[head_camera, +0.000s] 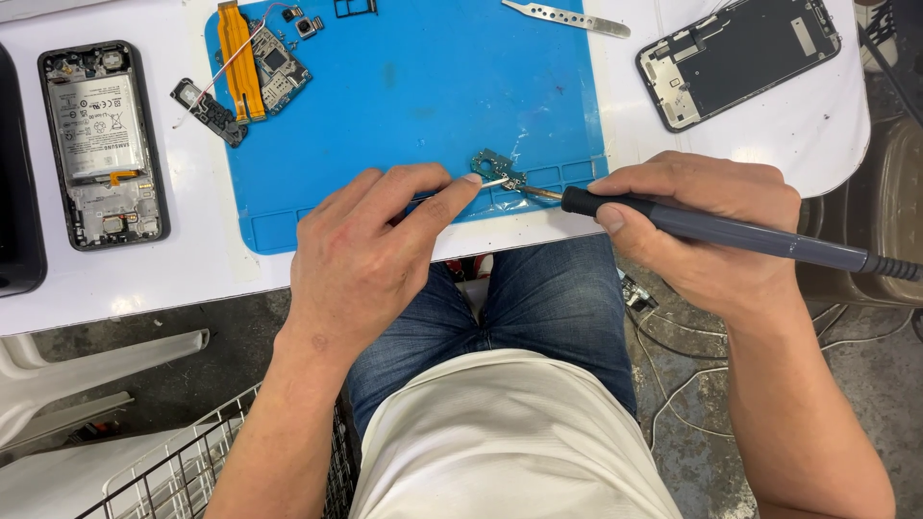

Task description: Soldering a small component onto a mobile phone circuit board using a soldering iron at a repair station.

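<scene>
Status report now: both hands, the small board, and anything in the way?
Right hand grips soldering iron, tip at small green board. Left hand holds thin tool against it. Nothing blocks the board on blue mat.

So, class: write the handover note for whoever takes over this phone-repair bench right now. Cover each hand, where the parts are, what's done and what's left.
Left hand: pinches a thin tool, seemingly tweezers, tip at the small green circuit board.
Right hand: grips the soldering iron, tip at the same board.
Parts: the board lies at the near edge of the blue mat. A main board with orange flex cables sits at the mat's far left. An opened phone with battery lies left of the mat, a phone frame right, a metal pry tool at the far edge.
Done: phone opened, boards out.
Left: soldering on the small board appears under way; nothing reassembled.
</scene>
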